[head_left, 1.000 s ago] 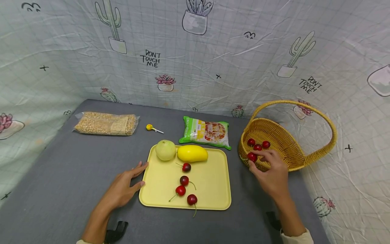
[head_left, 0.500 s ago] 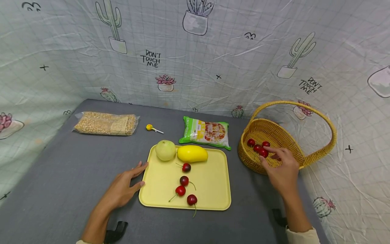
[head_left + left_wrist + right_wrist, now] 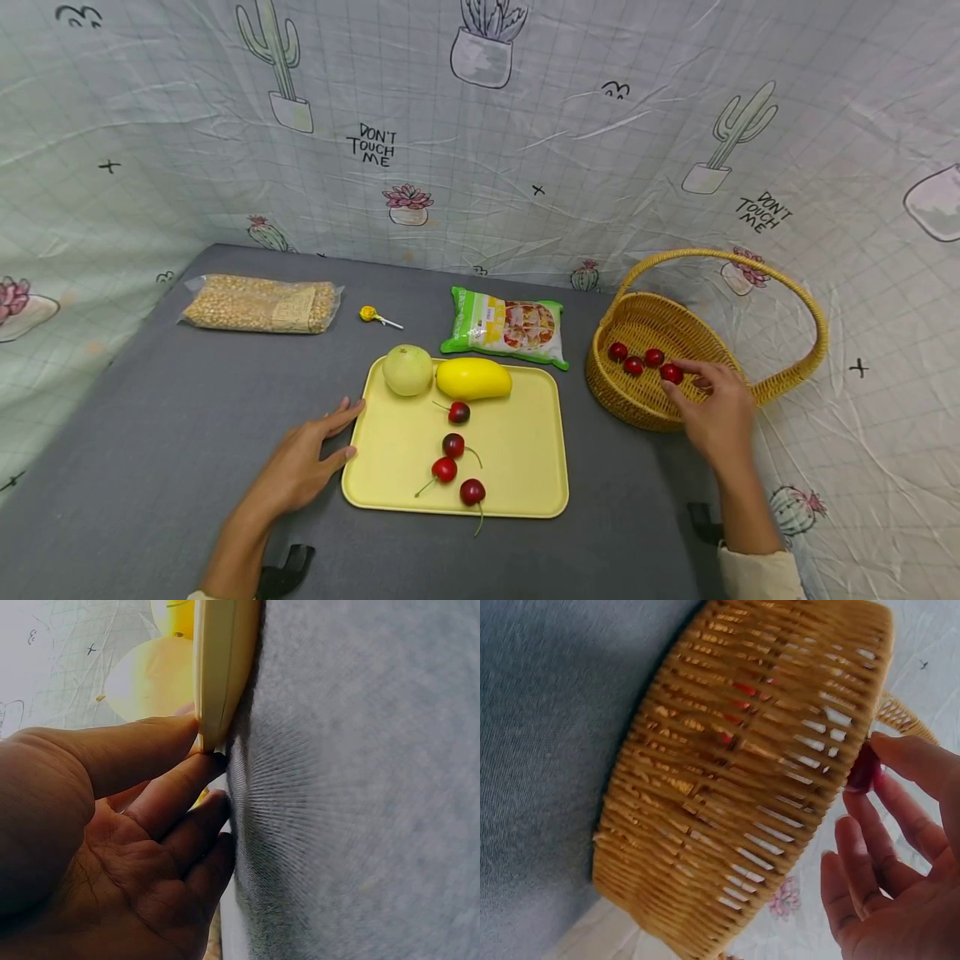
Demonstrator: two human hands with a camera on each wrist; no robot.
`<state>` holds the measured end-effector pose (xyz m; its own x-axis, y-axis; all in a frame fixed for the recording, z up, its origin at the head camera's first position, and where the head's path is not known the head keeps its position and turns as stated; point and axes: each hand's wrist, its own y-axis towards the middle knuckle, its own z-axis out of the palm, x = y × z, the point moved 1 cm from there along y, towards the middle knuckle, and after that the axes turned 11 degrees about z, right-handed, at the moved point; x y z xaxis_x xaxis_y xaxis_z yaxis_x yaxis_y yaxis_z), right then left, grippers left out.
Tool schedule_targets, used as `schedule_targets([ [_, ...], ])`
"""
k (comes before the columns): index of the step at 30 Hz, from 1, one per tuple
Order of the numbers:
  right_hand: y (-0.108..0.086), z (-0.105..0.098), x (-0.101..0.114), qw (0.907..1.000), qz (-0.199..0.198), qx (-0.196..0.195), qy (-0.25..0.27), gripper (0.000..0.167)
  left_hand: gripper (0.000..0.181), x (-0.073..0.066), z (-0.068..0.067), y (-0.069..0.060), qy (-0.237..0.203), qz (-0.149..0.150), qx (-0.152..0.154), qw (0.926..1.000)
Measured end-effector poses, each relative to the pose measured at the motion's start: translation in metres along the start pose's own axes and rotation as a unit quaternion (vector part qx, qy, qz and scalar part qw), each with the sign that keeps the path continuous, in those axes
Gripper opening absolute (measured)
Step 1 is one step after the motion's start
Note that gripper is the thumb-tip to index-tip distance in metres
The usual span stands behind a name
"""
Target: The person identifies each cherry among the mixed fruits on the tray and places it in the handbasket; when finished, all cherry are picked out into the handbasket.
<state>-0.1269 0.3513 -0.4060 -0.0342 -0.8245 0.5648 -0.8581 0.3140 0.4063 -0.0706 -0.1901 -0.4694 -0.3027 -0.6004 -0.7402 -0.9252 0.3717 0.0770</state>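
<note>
In the head view my right hand [image 3: 716,412] pinches a dark red cherry [image 3: 671,373] between thumb and fingertips, over the near right part of the wicker basket [image 3: 626,407]. Three other cherries [image 3: 633,365] lie inside the basket. The right wrist view shows the pinched cherry [image 3: 864,769] at the basket's rim. My left hand [image 3: 300,462] touches the left edge of the yellow tray [image 3: 517,467] with extended fingers; in the left wrist view, thumb and index finger meet the tray's edge [image 3: 217,675]. Several stemmed cherries [image 3: 472,492] lie on the tray.
A green round fruit [image 3: 407,370] and a yellow mango [image 3: 473,378] lie along the tray's far side. Behind stand a bag of corn kernels [image 3: 258,305], a lollipop [image 3: 368,313] and a green-white packet [image 3: 510,325]. The basket's tall handle [image 3: 810,312] arches up at the right.
My right hand has moved rightward across the basket with the pinched cherry, away from the basket's left side. The left hand and the tray have stayed in place.
</note>
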Motion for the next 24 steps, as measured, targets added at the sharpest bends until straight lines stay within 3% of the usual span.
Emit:
schedule_targets([
  [12, 0.018, 0.001, -0.018, 0.9957, -0.006, 0.078, -0.051, 0.033, 0.071, 0.000, 0.000, 0.000, -0.005, -0.002, 0.003, 1.0000],
  [16, 0.026, 0.003, -0.021, 0.9913, -0.010, 0.115, -0.064, 0.032, 0.071, -0.001, 0.000, 0.000, -0.005, -0.002, 0.002, 1.0000],
  [24, 0.036, 0.012, -0.030, 0.9797, 0.016, 0.175, -0.096, 0.029, 0.070, -0.002, -0.001, 0.000, -0.005, -0.006, 0.003, 1.0000],
])
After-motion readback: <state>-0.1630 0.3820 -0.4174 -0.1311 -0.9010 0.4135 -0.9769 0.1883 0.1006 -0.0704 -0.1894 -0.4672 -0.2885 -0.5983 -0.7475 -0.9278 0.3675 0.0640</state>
